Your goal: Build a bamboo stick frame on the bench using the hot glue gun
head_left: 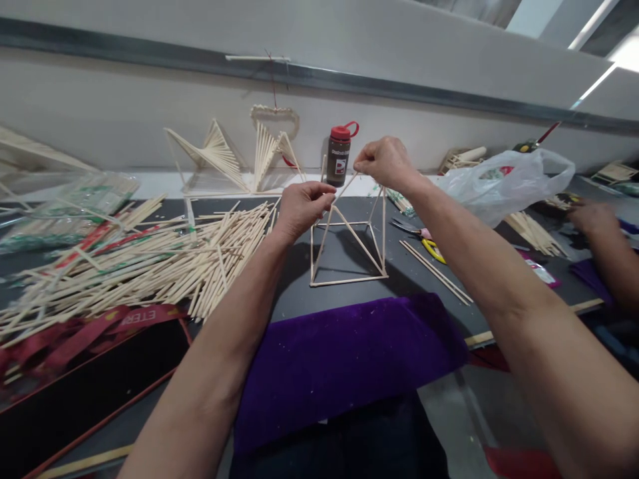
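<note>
On the dark table stands an open frame of thin wooden sticks (349, 282), with a square base and slanting sticks that rise to its upper corners. A single wooden stick (344, 187) slants between my hands above the frame. My right hand (385, 161) pinches the upper end of this stick between thumb and fingers. Near its lower end, over the frame's front top corner, my left hand (303, 207) is closed in a pinch at the stick. The exact contact under the left fingertips is partly hidden.
Many loose sticks (200, 259) are heaped left. Finished stick models (214, 156) and a red-capped bottle (339, 156) stand behind. To the right lie yellow-handled scissors (433, 250), spare sticks (434, 271) and a plastic bag (504, 183). A purple cloth (349, 359) lies in front. Another person's hand (596, 219) is far right.
</note>
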The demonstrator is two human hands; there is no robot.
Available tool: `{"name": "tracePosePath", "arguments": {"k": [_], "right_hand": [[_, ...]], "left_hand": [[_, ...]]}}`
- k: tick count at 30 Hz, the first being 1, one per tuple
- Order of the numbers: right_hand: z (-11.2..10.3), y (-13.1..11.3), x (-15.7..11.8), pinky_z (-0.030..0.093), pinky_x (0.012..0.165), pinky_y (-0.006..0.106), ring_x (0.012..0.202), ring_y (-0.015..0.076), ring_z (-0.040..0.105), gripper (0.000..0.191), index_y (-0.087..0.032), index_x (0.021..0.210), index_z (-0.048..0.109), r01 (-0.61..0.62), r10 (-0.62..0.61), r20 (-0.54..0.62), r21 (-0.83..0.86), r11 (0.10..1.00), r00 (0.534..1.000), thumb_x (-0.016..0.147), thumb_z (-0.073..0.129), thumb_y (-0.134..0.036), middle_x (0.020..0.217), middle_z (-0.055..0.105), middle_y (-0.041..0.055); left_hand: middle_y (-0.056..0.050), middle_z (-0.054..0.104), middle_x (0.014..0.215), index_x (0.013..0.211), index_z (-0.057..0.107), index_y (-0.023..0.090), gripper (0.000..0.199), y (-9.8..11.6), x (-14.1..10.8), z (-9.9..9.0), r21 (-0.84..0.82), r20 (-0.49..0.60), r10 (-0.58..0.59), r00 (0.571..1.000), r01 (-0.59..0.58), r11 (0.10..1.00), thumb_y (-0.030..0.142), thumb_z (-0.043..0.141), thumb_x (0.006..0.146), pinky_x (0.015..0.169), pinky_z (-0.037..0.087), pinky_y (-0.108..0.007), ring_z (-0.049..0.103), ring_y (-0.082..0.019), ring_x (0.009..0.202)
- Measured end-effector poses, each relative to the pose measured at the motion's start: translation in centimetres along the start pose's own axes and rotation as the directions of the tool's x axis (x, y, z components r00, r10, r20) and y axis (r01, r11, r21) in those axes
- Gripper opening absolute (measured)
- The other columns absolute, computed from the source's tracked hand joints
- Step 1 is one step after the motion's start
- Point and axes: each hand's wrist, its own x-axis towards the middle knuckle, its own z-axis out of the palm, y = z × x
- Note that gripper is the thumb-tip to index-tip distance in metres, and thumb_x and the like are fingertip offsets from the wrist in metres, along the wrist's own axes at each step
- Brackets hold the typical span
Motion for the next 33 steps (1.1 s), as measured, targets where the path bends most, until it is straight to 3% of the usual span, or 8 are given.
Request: {"name": "tracePosePath", "arguments": {"k": [5,11,14,17,22,33], "right_hand": [[-0.1,-0.3,-0.3,0.048,0.076,0.035,0.08,0.0215,0.066,0.019,-0.013,0.089,0.078,-0.002,0.002,0.003,-0.015,1.0,1.0,0.083,0.064,-0.023,0.079,0.074,0.0089],[-0.4,-0.9,-0.8,0.046,0.077,0.034,0.083,0.0203,0.065,0.018,-0.013,0.09,0.078,-0.026,0.027,0.034,-0.019,0.999,0.999,0.083,0.063,-0.019,0.082,0.074,0.0101],[-0.5,-1.0,-0.9,0.046,0.078,0.034,0.083,0.0204,0.065,0.017,-0.013,0.089,0.077,-0.026,0.026,0.034,-0.006,1.0,0.999,0.083,0.063,-0.021,0.082,0.074,0.0093],[-0.5,-1.1,-1.0,0.045,0.078,0.034,0.083,0.0202,0.065,0.017,-0.013,0.089,0.078,-0.023,0.023,0.024,0.017,1.0,0.999,0.084,0.064,-0.022,0.084,0.074,0.0093],[-0.5,-1.0,-1.3,0.045,0.074,0.033,0.08,0.0192,0.064,0.019,-0.012,0.09,0.078,-0.027,0.026,0.028,0.04,0.999,0.999,0.084,0.065,-0.025,0.081,0.073,0.0086],[-0.8,-0.7,-1.9,0.043,0.074,0.033,0.082,0.0192,0.062,0.017,-0.013,0.088,0.076,-0.043,0.041,0.054,0.035,0.998,0.998,0.082,0.063,-0.021,0.079,0.072,0.0081]], "left_hand": [[-0.005,0.079,0.096,0.108,0.079,0.017,0.03,1.4,-0.3,0.8,0.007,0.058,-0.033,0.998,0.033,0.999,0.02,0.065,0.082,0.072,0.058,-0.027,0.071,-0.015,0.07],[-0.011,0.077,0.11,0.115,0.075,0.013,0.034,2.6,0.6,0.7,-0.229,0.198,-0.068,0.978,0.114,0.967,0.017,0.063,0.083,0.054,0.053,-0.023,0.07,-0.013,0.063],[-0.011,0.077,0.104,0.107,0.076,0.012,0.027,3.5,1.1,0.5,-0.232,0.215,-0.077,0.973,0.128,0.964,0.017,0.063,0.083,0.05,0.051,-0.021,0.068,-0.012,0.059],[-0.009,0.076,0.087,0.101,0.077,0.012,0.022,4.2,1.6,0.5,-0.201,0.163,-0.083,0.983,0.116,0.973,0.018,0.066,0.083,0.049,0.052,-0.022,0.067,-0.012,0.056],[-0.006,0.073,0.076,0.095,0.077,0.014,0.016,4.3,2.4,0.7,-0.203,0.135,-0.043,0.99,0.07,0.977,0.018,0.068,0.083,0.054,0.056,-0.028,0.071,-0.018,0.061],[-0.009,0.072,0.081,0.098,0.075,0.014,0.016,4.5,3.9,1.5,-0.201,0.269,-0.093,0.959,0.151,0.968,0.015,0.073,0.082,0.066,0.061,-0.039,0.074,-0.023,0.073]]}}
